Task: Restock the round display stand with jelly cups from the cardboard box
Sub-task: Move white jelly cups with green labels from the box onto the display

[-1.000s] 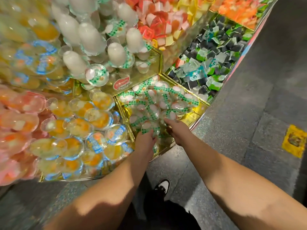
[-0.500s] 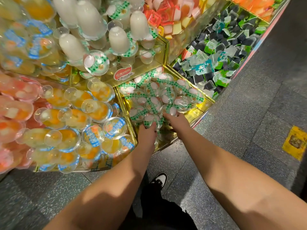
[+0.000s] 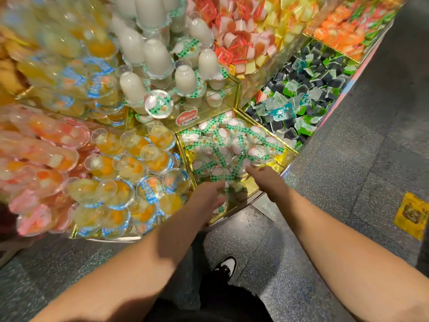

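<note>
Beside orange fruit cups, both hands among green-lidded jelly cups; fingers' grip indiscernible; gold divider between.

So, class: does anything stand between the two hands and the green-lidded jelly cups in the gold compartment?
Nothing visible does. The left hand and right hand already reach the green-lidded jelly cups at the compartment's near edge.

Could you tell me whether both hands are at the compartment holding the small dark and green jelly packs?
No, the left hand and right hand are at the near edge of the compartment of green-and-white lidded jelly cups.
</note>
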A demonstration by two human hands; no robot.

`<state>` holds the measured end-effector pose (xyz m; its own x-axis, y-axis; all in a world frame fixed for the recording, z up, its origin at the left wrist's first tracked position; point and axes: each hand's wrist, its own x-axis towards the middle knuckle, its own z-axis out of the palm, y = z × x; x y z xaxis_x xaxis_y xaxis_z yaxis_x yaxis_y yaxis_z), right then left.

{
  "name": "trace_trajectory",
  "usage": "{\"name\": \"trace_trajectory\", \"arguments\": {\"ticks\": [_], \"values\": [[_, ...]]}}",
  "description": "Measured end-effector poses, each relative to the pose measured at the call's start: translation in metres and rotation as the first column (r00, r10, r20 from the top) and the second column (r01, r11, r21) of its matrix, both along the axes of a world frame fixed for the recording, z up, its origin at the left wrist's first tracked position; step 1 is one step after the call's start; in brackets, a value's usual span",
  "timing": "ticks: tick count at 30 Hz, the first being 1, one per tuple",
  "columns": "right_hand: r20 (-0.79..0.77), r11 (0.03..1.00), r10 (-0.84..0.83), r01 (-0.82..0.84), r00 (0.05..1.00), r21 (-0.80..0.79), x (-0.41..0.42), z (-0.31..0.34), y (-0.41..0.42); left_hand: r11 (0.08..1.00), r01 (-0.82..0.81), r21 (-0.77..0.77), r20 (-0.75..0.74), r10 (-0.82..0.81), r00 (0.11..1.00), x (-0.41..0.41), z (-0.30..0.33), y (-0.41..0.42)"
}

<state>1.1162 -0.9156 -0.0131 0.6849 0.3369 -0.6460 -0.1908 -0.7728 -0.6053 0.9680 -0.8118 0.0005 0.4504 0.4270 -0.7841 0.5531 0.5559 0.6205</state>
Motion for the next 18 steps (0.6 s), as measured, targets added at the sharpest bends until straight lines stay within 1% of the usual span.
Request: {"name": "trace_trajectory", "arguments": {"ticks": [2,4,6,8,9,10,12,13,18], "values": [[0.069,0.996,0.093,-0.092,0.993,-0.020,-0.009,0.028,0.000,0.988,0.124,0.088,0.043,-0.128,0.991,-0.016,0.028,0.007],[0.143,0.984,0.176,-0.171,0.974,-0.049,-0.021,0.056,0.006,0.992,0.085,0.091,0.079,-0.092,0.993,-0.036,0.062,0.024],[0.254,0.967,0.253,-0.247,0.934,-0.055,-0.043,0.088,0.022,0.975,0.120,0.189,0.152,-0.150,0.977,-0.060,0.086,0.047],[0.339,0.946,0.320,-0.321,0.885,-0.054,-0.075,0.120,0.046,0.941,0.149,0.304,0.193,-0.214,0.958,-0.095,0.113,0.072],[0.380,0.932,0.349,-0.358,0.857,-0.048,-0.094,0.135,0.060,0.925,0.135,0.355,0.202,-0.217,0.955,-0.113,0.124,0.087],[0.418,0.919,0.373,-0.393,0.828,-0.041,-0.116,0.149,0.075,0.901,0.123,0.416,0.189,-0.218,0.957,-0.135,0.134,0.103],[0.478,0.891,0.403,-0.455,0.781,-0.008,-0.164,0.172,0.107,0.815,0.116,0.567,0.122,-0.223,0.967,-0.186,0.151,0.137],[0.499,0.872,0.424,-0.490,0.756,0.001,-0.189,0.180,0.124,0.778,0.113,0.618,0.093,-0.215,0.972,-0.214,0.157,0.156],[0.554,0.745,0.563,-0.666,0.613,-0.021,-0.319,0.194,0.215,0.636,0.141,0.759,-0.075,-0.129,0.989,-0.365,0.181,0.224]]}}
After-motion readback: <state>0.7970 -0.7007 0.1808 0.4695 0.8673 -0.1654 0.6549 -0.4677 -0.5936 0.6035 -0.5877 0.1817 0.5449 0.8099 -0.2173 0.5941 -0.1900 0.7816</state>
